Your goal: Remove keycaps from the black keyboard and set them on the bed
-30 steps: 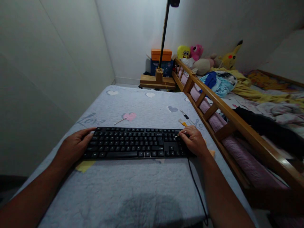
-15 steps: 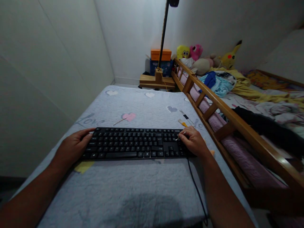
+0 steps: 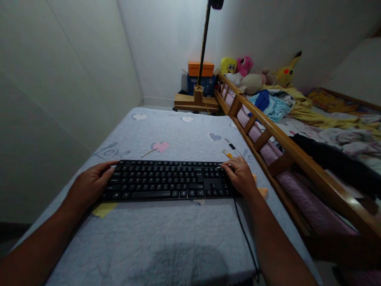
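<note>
Pinching one cotton swab (image 3: 222,166) of two, the right hand (image 3: 239,174) points it left; the half-open left hand (image 3: 89,183) grips one keyboard (image 3: 166,179) — long axis left to right.

Pale walls (image 3: 166,43) beyond wooden bed rail (image 3: 276,135).

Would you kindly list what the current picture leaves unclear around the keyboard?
- Numeric keys of the keyboard: head view, partly covered by the right hand.
- Orange cloth-like item: head view, partly behind the right wrist.
- Cable: head view, its far end not visible.
- Key lettering: head view, too small.
</note>
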The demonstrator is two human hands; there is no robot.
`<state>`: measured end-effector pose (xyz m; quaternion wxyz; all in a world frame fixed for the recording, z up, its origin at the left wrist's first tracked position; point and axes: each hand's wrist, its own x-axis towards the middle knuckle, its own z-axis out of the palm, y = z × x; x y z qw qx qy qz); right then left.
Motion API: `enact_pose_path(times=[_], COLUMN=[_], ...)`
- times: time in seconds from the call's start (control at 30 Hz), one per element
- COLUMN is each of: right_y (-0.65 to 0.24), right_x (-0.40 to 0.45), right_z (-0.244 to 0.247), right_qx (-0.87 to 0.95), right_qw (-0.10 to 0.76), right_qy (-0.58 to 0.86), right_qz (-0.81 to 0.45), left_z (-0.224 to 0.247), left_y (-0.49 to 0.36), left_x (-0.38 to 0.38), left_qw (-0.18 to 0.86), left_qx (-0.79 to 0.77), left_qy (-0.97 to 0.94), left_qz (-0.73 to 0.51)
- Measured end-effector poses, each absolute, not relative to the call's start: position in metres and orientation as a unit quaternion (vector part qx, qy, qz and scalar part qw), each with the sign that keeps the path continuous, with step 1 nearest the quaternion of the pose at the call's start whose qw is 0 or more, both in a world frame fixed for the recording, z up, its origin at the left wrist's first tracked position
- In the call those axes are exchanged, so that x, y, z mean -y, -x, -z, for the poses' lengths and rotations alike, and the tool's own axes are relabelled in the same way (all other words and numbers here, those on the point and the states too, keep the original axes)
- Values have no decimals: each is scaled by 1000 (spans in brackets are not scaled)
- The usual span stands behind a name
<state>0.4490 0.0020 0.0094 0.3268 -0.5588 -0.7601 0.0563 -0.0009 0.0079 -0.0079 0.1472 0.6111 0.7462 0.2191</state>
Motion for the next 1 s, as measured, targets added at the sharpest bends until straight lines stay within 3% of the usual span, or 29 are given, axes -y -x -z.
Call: enact_pose_path(times=[1.0], right_y=[-452], right_x=[6], right_z=[-18], right_qx=[799], right_qw=[296], right_qy=[510], right_qz=[-115], left_z=[8], left_y=[1], left_x=[-8], left_qw=[160], left_qx=[-745], left_qy=[-610], left_qz=[-220])
